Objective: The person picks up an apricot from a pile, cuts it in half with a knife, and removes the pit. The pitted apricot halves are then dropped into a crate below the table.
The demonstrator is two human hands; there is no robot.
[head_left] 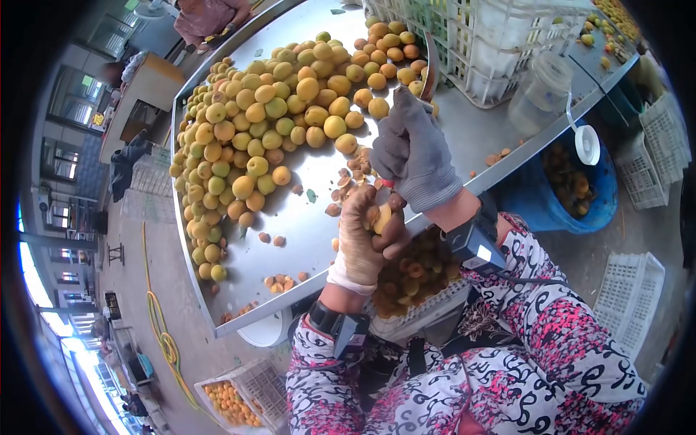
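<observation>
My left hand, in a stained white glove, is closed around a cut apricot near the table's front edge. Just above it, my right hand in a grey glove is shut on a small tool; only a red bit of it shows by the apricot, so its exact kind is hidden. Loose apricot pits lie on the metal just beyond my hands. A large heap of whole yellow-green apricots covers much of the steel table.
Below the table edge sits a crate of apricot pieces. A blue barrel stands at the right. White crates and a clear plastic jar occupy the table's right side. Across the table is another person.
</observation>
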